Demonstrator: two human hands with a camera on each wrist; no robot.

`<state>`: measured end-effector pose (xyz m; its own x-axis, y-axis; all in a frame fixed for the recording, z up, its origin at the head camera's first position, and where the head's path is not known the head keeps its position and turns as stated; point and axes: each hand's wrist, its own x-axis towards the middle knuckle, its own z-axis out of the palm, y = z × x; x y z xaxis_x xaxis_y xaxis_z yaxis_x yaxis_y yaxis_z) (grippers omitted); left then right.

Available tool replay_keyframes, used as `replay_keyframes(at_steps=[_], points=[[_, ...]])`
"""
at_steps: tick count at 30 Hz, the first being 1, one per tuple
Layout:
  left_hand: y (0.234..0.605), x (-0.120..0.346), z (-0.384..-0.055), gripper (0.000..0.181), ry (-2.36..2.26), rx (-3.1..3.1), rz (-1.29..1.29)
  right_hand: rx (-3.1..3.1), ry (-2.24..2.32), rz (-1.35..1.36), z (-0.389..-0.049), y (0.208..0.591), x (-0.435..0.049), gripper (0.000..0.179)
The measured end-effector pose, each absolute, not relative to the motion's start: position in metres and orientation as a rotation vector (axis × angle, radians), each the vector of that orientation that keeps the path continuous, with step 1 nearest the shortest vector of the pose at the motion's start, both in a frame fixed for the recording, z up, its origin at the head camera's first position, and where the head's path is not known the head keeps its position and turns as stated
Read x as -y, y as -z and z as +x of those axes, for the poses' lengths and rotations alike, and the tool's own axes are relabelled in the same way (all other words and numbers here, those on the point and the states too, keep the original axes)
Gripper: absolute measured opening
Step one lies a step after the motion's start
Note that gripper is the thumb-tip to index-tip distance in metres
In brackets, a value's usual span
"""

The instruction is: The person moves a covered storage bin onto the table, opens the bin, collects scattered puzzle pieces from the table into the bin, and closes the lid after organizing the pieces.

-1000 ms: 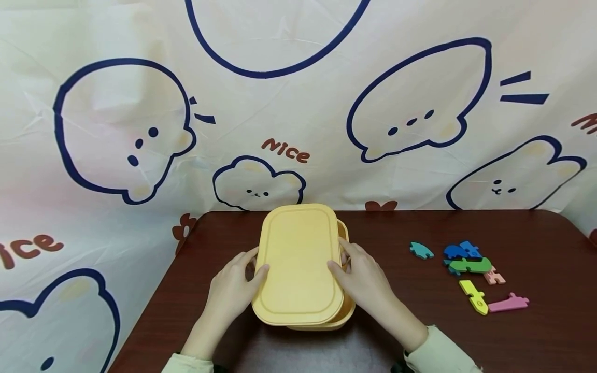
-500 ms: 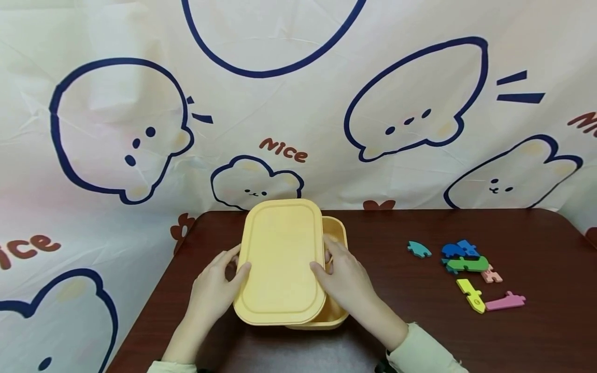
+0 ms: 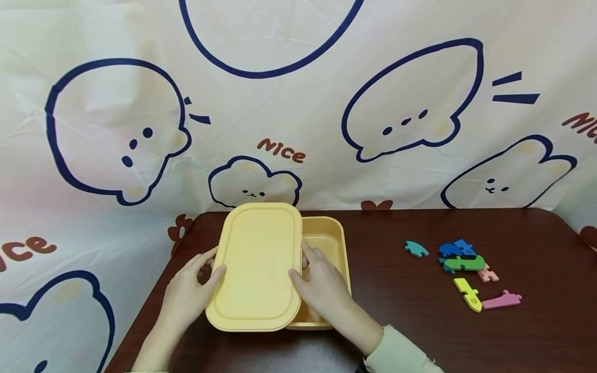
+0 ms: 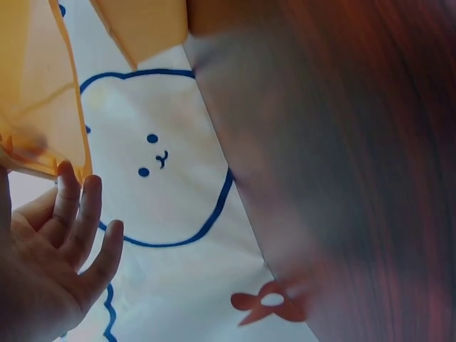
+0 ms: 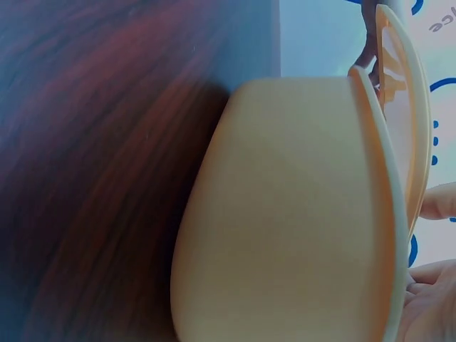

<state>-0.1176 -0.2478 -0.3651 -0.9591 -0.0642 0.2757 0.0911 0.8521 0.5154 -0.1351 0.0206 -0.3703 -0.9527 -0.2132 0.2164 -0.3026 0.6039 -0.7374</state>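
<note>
A yellow rectangular lid is held above and left of its box, covering part of it. The left hand pinches the lid's left edge, thumb on top. At the right edge, the right hand grips it the same way. Beneath stands the yellow box, its right side uncovered and its inside partly in sight. The left wrist view has the lid's underside above the left hand. From the right wrist, the box wall appears on the table, with the raised lid beyond its rim.
Several coloured puzzle pieces lie on the dark wooden table at the right: a teal piece, a green piece, a yellow piece and a pink piece among them. A patterned cloth hangs behind the table.
Both hands have carried the lid leftward off the box, so more of the box's inside shows. The box has stayed about in place on the table.
</note>
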Motion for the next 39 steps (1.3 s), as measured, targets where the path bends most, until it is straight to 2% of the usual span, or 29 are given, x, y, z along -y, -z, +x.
replay_keyframes(at_steps=[13,26,39], points=[[0.363,0.276,-0.112,0.054,0.761,2.766,-0.011,2.703,-1.371,0.48,-0.129,0.374,0.006,0.069],[0.363,0.302,-0.104,0.053,0.748,2.762,0.109,2.681,-1.465,0.502,-0.123,0.375,0.039,0.071],[0.362,0.324,-0.101,0.059,0.735,2.819,0.165,2.687,-1.471,0.575,-0.122,0.378,0.063,0.072]])
